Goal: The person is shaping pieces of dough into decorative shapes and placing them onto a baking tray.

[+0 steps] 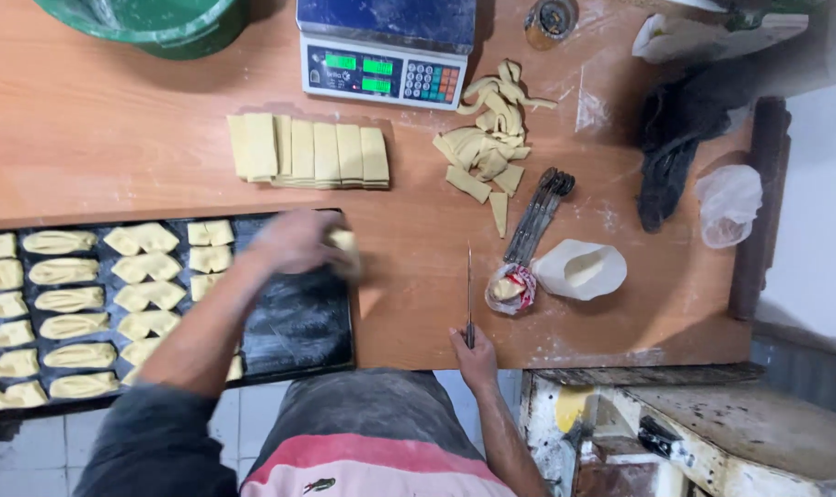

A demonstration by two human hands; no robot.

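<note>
My left hand (298,241) is blurred with motion over the far right part of a black baking tray (298,322), and it holds a folded piece of pale dough (344,244). My right hand (473,354) rests at the near table edge, gripping the handle of a knife (470,285) whose blade points away from me. Several shaped dough pieces (87,304) lie in rows on the tray's left and middle.
A stack of dough strips (307,155) and a heap of dough scraps (487,138) lie on the wooden table (114,129). A digital scale (384,51), green bucket (160,23), multi-wheel cutter (538,216), white cup (579,269), small tub (510,287), dark cloth (676,138) surround them.
</note>
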